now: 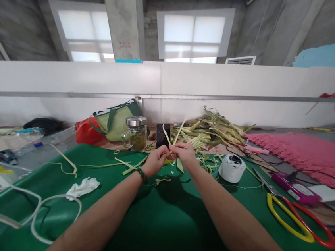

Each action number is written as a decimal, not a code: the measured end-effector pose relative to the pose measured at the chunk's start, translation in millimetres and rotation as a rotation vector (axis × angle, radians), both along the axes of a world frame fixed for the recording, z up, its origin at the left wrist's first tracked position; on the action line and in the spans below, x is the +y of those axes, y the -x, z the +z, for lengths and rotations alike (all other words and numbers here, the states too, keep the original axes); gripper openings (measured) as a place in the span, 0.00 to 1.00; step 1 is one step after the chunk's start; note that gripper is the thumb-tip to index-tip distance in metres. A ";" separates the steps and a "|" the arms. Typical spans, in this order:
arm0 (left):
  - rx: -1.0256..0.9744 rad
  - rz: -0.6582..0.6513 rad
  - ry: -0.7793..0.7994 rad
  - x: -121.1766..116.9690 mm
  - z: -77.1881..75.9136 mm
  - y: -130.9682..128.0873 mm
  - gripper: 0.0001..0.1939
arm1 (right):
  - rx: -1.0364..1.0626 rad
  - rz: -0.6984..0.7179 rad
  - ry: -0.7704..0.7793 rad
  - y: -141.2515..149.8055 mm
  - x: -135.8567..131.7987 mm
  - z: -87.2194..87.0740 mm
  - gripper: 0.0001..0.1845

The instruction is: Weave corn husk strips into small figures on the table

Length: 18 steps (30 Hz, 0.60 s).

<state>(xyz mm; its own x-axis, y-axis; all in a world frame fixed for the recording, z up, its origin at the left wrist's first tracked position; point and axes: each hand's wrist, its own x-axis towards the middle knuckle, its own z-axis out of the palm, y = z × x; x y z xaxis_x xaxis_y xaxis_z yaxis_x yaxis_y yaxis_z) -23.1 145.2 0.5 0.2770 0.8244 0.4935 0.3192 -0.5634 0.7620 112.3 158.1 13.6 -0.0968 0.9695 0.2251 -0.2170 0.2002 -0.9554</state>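
Over the green cloth [156, 228], my left hand [154, 160] and my right hand [186, 154] meet with fingertips pinched together. Both grip pale yellow-green plant strips [179, 131], which look like split husk; their free ends stick up above my fingers. The exact crossing of the strips is hidden by the fingertips. A dark phone [159, 134] stands upright just behind my hands. Loose strips [135, 166] and small scraps [163, 179] lie below and left of them. To the right of my right hand stands a spool of white thread [232, 169].
Scissors [292, 218] with yellow and red handles lie at right, near a purple device [295, 187]. A lidded glass jar [136, 134], green bag [115, 122] and dried husk pile [218, 127] line the back. Crumpled tissue [83, 188] and a white cable [37, 207] are at left.
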 end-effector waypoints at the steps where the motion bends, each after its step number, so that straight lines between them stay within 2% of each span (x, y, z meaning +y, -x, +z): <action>1: 0.027 0.026 -0.028 -0.9 -2.7 1.3 0.06 | 0.026 0.017 0.036 1.2 0.7 -1.3 0.18; 4: 0.050 0.051 -0.052 -4.2 -5.9 3.9 0.07 | 0.030 0.033 0.072 2.9 2.3 -3.5 0.17; 7: -0.013 0.064 -0.015 -6.6 -4.4 4.5 0.08 | -0.105 0.032 -0.001 1.6 2.1 -4.3 0.16; 10: -0.117 0.065 0.109 -7.4 -2.1 4.8 0.10 | -0.366 -0.057 -0.271 -0.5 -0.3 -5.3 0.15; 13: -0.278 -0.025 0.313 -6.6 -1.0 6.1 0.16 | -0.588 -0.164 -0.533 -1.1 -2.0 -7.5 0.17; 15: -0.356 -0.077 0.406 -5.7 -1.0 7.5 0.18 | -0.618 -0.184 -0.560 -0.7 -0.8 -9.1 0.17; 18: -0.419 -0.135 0.499 -4.9 -1.4 9.3 0.19 | -0.541 -0.146 -0.475 -0.7 3.3 -10.3 0.15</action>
